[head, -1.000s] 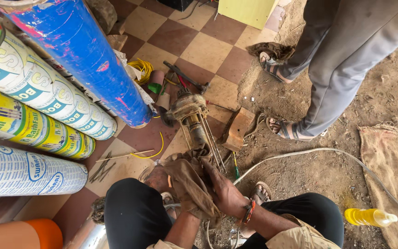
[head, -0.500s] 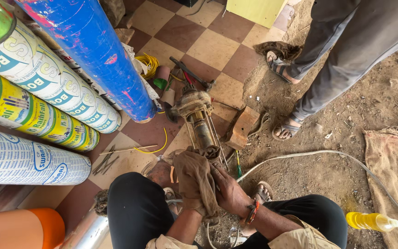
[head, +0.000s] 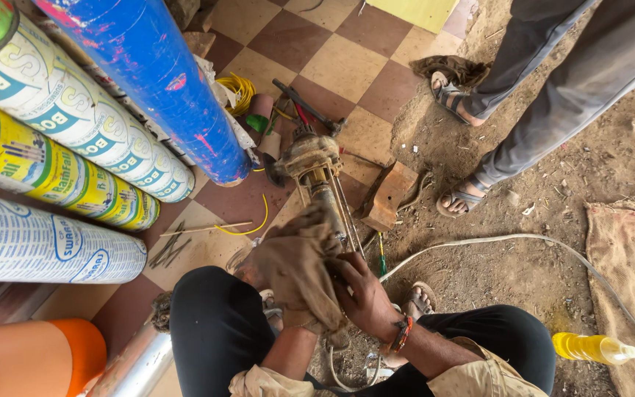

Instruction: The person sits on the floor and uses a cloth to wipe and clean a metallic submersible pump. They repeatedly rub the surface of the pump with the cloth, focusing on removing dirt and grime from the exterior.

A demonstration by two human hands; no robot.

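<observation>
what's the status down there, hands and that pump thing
Left hand wrapped in brown rag, on the pump body. Right hand gripping beside it. Rods alongside.

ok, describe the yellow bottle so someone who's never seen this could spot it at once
Start from the bare dirt ground right of the checkered tiles. Go to the bottom right corner, beside the seated person's right knee and below the burlap sack. The yellow plastic bottle lies on its side there, the only bright, translucent thing on the dirt.

Rag (head: 295,268): coarse brown cloth, matt, grimy. Pump shaft (head: 325,187): dull, soiled metal (rods alongside likewise). Floor tiles (head: 347,66): smooth, dusty. Blue pipe (head: 163,73): glossy plastic, scuffed.
</observation>
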